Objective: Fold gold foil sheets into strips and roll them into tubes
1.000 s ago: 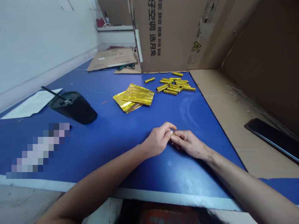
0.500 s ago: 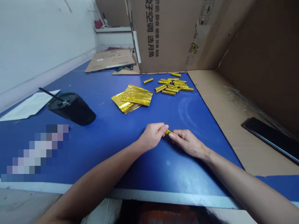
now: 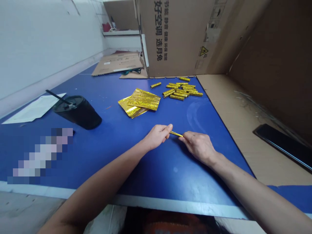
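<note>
Here's what's on the desk: a thin gold foil stick (image 3: 175, 134) sits in the air just in front of the foil sheets (image 3: 143, 100), held out over the blue table (image 3: 170, 175). The left hand (image 3: 156, 136) is mostly closed, pinching one end between thumb and forefinger. The right hand (image 3: 198, 148) is loosely curled with its fingertips at the other end, but I can't tell if it's really gripping or only touching.

Beyond the foil sheets there's a heap of stubbier gold foil tubes (image 3: 181, 91), plus one lone tube (image 3: 156, 85) lying between them. Left of the sheets is a black cup (image 3: 78, 112) with a straw (image 3: 57, 97), and a phone (image 3: 282, 146) lies well off to the right of them on cardboard.

My worry is that the foil looks soft, so squeezing too hard could kink or flatten the stick. A slack pinch could let it slip or spring loose, and any round piece dropped here could roll across that smooth table.
</note>
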Action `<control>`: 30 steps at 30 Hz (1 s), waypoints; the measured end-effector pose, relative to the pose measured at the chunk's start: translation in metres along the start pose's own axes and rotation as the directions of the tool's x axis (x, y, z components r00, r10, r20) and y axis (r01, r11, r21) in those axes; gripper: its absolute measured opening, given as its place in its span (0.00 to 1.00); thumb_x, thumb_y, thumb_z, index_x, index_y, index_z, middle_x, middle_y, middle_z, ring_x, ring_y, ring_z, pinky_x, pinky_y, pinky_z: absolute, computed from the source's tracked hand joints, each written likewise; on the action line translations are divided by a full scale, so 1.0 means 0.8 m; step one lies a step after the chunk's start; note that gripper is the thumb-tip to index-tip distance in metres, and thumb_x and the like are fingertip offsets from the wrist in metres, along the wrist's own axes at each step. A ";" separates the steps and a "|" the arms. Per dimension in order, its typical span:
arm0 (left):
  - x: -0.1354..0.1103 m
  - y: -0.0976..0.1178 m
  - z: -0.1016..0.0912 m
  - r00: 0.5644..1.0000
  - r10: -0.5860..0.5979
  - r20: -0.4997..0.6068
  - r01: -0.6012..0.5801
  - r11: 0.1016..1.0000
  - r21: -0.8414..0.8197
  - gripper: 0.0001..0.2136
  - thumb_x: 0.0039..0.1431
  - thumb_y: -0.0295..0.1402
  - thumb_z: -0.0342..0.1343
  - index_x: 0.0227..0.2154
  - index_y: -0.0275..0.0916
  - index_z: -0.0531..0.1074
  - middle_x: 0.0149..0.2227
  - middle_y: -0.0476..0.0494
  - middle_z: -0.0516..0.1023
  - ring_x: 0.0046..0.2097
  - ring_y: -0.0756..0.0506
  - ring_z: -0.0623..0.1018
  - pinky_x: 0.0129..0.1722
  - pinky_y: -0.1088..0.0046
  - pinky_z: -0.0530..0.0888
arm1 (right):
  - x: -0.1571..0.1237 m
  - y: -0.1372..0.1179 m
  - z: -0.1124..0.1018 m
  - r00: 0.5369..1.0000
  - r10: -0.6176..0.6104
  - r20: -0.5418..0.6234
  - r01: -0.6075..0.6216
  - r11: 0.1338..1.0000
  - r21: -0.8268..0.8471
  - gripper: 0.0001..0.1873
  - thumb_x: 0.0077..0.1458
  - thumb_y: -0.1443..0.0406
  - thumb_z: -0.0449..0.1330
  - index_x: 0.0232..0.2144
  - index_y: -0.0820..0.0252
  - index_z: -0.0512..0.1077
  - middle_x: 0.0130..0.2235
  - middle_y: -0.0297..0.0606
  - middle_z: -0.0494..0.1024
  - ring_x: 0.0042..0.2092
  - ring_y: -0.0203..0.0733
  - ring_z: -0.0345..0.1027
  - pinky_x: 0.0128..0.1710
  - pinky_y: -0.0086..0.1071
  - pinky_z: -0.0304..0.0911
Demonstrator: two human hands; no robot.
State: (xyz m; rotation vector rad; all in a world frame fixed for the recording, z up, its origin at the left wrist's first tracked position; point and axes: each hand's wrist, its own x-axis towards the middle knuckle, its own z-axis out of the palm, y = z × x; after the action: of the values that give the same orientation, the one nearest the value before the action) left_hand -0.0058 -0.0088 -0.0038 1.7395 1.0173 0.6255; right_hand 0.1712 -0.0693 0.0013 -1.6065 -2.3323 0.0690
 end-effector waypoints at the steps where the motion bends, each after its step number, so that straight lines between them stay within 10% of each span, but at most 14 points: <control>1: 0.000 0.000 0.000 1.000 -0.010 0.001 0.010 1.000 -0.013 0.23 0.56 0.50 0.40 0.16 0.37 0.60 0.13 0.54 0.58 0.16 0.54 0.57 0.17 0.79 0.55 | 0.000 0.000 0.000 1.000 0.009 0.007 -0.009 1.000 -0.024 0.18 0.59 0.59 0.42 0.23 0.58 0.64 0.24 0.37 0.70 0.25 0.36 0.60 0.24 0.29 0.47; 12: -0.003 -0.004 0.007 0.993 0.115 -0.037 -0.113 0.993 0.029 0.14 0.58 0.40 0.42 0.21 0.39 0.58 0.18 0.54 0.61 0.19 0.54 0.60 0.19 0.80 0.56 | 0.002 0.004 -0.002 0.981 0.141 0.133 -0.193 0.768 0.611 0.20 0.58 0.54 0.43 0.24 0.60 0.65 0.18 0.28 0.60 0.20 0.31 0.52 0.21 0.26 0.50; 30: -0.008 0.000 0.017 0.989 0.145 0.041 -0.146 0.989 0.017 0.19 0.58 0.46 0.41 0.21 0.37 0.62 0.16 0.54 0.63 0.17 0.55 0.61 0.19 0.80 0.58 | 0.002 0.001 0.003 0.995 0.073 0.065 -0.097 0.774 0.626 0.16 0.56 0.58 0.48 0.21 0.60 0.63 0.19 0.27 0.56 0.22 0.31 0.48 0.22 0.26 0.47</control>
State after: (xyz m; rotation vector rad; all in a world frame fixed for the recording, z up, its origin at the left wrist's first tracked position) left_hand 0.0014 -0.0209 -0.0086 1.8483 0.8769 0.6723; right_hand 0.1706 -0.0677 -0.0008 -1.3508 -1.9374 0.8188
